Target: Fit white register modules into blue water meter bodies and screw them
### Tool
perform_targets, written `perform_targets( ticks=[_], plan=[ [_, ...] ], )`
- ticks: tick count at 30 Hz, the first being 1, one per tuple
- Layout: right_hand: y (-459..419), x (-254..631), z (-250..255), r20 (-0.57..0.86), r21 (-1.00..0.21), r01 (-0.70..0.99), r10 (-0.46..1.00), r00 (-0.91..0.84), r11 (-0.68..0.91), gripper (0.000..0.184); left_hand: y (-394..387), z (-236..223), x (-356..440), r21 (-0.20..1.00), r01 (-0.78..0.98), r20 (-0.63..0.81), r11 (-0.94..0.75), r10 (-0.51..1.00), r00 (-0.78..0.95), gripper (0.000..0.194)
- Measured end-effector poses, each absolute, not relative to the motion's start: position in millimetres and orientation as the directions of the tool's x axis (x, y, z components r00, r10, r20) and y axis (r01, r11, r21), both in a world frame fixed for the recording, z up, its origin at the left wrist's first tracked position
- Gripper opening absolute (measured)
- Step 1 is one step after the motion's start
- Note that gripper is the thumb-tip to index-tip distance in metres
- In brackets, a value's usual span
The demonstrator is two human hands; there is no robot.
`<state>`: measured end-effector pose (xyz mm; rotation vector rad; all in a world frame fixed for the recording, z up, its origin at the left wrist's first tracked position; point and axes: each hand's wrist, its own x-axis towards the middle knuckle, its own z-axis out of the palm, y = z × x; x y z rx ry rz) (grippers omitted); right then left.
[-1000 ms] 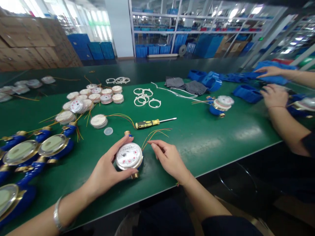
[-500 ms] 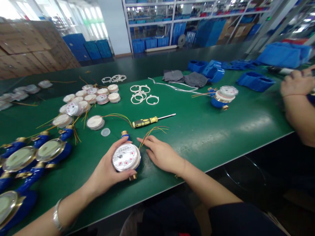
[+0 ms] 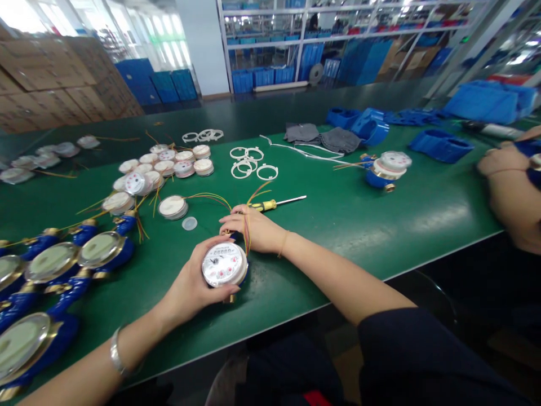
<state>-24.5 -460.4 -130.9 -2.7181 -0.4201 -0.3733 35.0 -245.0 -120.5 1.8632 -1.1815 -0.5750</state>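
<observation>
My left hand (image 3: 190, 287) is wrapped round a blue water meter (image 3: 224, 265) with a white dial face, standing on the green table (image 3: 346, 220) near its front edge. My right hand (image 3: 253, 228) lies just behind the meter with its fingers curled. The meter's thin coloured wires (image 3: 249, 217) run over and between those fingers. A yellow-handled screwdriver (image 3: 276, 203) lies right behind that hand, its handle partly covered.
Several blue meters (image 3: 63, 265) lie at the left, white dial units (image 3: 169, 166) and white plastic rings (image 3: 249, 163) farther back. Another meter (image 3: 382, 169), grey cloths (image 3: 325, 138) and blue housings (image 3: 439, 144) lie at the right, where another person's hands (image 3: 502, 163) work.
My right hand has moved back and left, from the table beside the meter to behind it, gathering the wires. My left hand kept hold of the meter.
</observation>
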Motion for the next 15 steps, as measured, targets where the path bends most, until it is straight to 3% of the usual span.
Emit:
perform_targets(
  ticks=[3, 10, 15],
  plan=[
    [-469.1, -48.1, -132.7, 0.308, -0.303, 0.253, 0.157, 0.938, -0.919, 0.030, -244.3, -120.7, 35.0, 0.843, -0.494, 0.047, -0.213, -0.886, 0.462, 0.081],
    [-458.6, -118.8, -129.4, 0.227, -0.423, -0.004, -0.111, 0.968, -0.906, 0.061, -245.5, -118.8, 33.2, 0.839, -0.506, 0.067, -0.200, -0.885, 0.461, 0.082],
    [-433.8, -151.3, -135.4, 0.258, -0.515, -0.087, -0.250, 0.933, -0.853, 0.051, -246.1, -121.4, 30.3, 0.828, -0.518, 0.082, -0.212, -0.870, 0.487, 0.084]
  ],
)
